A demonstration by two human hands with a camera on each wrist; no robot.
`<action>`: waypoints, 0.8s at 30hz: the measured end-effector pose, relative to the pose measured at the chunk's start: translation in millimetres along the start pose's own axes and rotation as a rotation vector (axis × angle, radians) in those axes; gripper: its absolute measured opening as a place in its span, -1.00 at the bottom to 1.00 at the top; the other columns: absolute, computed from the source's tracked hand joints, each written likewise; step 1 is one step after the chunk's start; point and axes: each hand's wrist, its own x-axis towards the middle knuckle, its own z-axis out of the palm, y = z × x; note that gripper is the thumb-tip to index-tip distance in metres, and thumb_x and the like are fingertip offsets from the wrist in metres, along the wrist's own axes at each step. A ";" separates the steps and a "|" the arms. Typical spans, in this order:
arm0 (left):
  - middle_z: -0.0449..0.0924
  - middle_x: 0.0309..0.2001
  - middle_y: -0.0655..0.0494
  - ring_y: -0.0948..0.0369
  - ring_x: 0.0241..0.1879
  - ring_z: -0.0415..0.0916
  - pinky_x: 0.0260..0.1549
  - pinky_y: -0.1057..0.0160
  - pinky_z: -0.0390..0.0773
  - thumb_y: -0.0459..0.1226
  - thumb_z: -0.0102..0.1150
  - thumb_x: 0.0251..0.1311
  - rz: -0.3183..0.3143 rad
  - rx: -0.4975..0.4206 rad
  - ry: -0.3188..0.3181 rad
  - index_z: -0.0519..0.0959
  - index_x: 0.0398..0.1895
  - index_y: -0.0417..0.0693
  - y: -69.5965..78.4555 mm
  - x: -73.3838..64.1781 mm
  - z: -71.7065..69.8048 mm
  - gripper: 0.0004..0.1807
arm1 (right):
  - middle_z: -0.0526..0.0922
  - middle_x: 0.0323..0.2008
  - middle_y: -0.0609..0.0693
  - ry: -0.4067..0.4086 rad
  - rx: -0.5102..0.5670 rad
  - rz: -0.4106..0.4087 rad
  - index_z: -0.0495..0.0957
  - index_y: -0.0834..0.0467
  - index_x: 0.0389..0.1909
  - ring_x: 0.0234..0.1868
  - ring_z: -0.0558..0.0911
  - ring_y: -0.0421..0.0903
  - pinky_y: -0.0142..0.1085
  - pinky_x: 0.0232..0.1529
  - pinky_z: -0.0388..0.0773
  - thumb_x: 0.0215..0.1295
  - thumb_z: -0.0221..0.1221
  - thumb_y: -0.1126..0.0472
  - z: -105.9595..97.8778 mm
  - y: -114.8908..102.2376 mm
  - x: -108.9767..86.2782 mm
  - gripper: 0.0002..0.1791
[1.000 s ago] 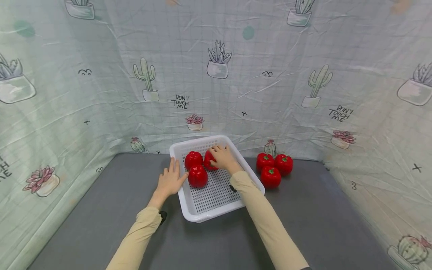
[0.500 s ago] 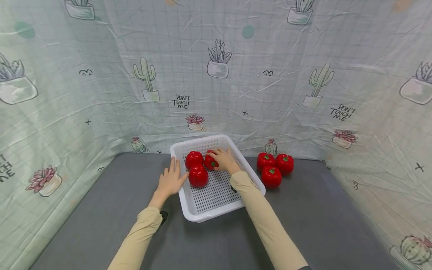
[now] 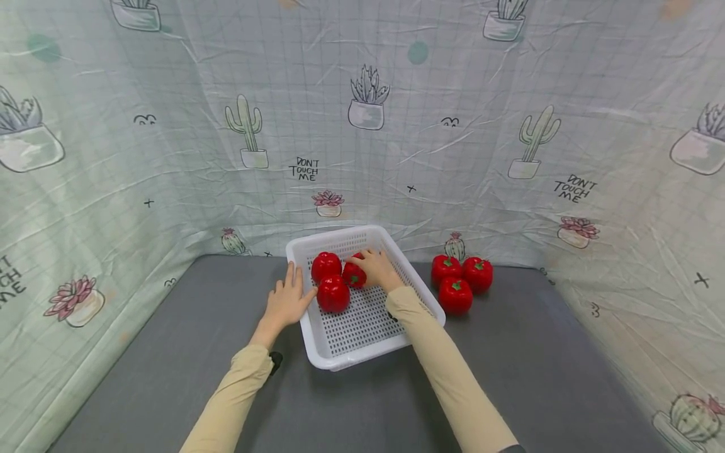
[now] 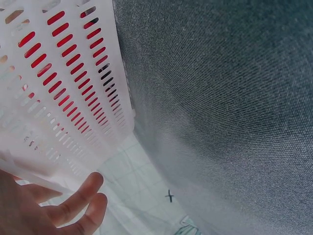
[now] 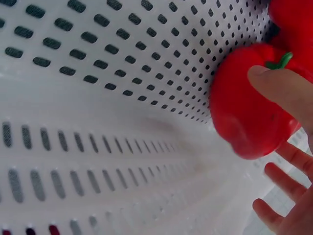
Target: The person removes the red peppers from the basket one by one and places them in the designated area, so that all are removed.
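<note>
In the head view a white perforated plastic basket [image 3: 362, 360] stands on the dark table with three red bell peppers inside. My right hand [image 3: 378, 269] reaches into it and holds the pepper [image 3: 354, 277] nearest the basket's right side. The right wrist view shows the thumb [image 5: 281, 88] against this bell pepper [image 5: 244, 105], close to its green stem, with fingers on the far side. Two other peppers, a back one [image 3: 326, 267] and a front one [image 3: 333, 294], sit left of it. My left hand [image 3: 285, 303] rests with straight fingers at the basket's left rim.
Outside the basket to the right, three more red bell peppers stand in a cluster: a left one [image 3: 445, 269], a right one [image 3: 477, 275] and a front one [image 3: 455, 297]. A cactus-printed cloth [image 3: 413, 157] hangs behind and at both sides of the table [image 3: 170, 352].
The pepper under my right hand has turned so that its green stem shows toward the front, and it sits slightly lower. My left hand, the basket and the other peppers stay in place.
</note>
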 end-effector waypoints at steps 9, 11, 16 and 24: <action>-0.20 0.38 -0.27 -0.29 0.10 0.20 -0.02 -0.31 0.24 0.04 -0.22 0.19 0.000 0.001 0.008 -0.06 0.34 -0.33 1.5 -0.4 -0.7 -0.20 | 0.35 0.18 0.04 -0.036 -0.024 0.083 0.23 -0.13 0.24 0.17 0.27 0.17 0.03 0.17 0.20 -0.20 0.38 -0.01 2.4 6.0 -3.7 -0.12; -0.20 0.38 -0.26 -0.28 0.10 0.20 -0.02 -0.31 0.24 0.05 -0.22 0.19 -0.004 -0.001 0.009 -0.06 0.34 -0.32 1.4 -0.2 -0.8 -0.20 | 0.37 0.16 0.04 -0.043 -0.040 0.079 0.23 -0.13 0.24 0.15 0.27 0.14 0.00 0.15 0.23 -0.21 0.38 0.02 2.6 5.6 -3.5 -0.12; -0.22 0.39 -0.24 -0.28 0.12 0.19 -0.02 -0.30 0.24 0.06 -0.23 0.20 -0.010 0.001 0.005 -0.07 0.34 -0.32 1.0 -0.1 -0.7 -0.20 | 0.39 0.12 0.04 -0.065 -0.086 0.059 0.23 -0.13 0.22 0.13 0.27 0.05 -0.06 0.11 0.28 -0.19 0.37 -0.03 2.0 3.8 -3.7 -0.15; -0.24 0.39 -0.24 -0.28 0.13 0.17 0.01 -0.31 0.22 0.06 -0.23 0.20 -0.014 -0.002 -0.005 -0.09 0.35 -0.32 1.6 0.3 -1.5 -0.18 | 0.32 0.17 0.10 -0.060 -0.081 0.055 0.21 -0.06 0.22 0.17 0.26 0.07 -0.02 0.12 0.28 -0.24 0.38 -0.11 2.5 4.2 -3.1 -0.09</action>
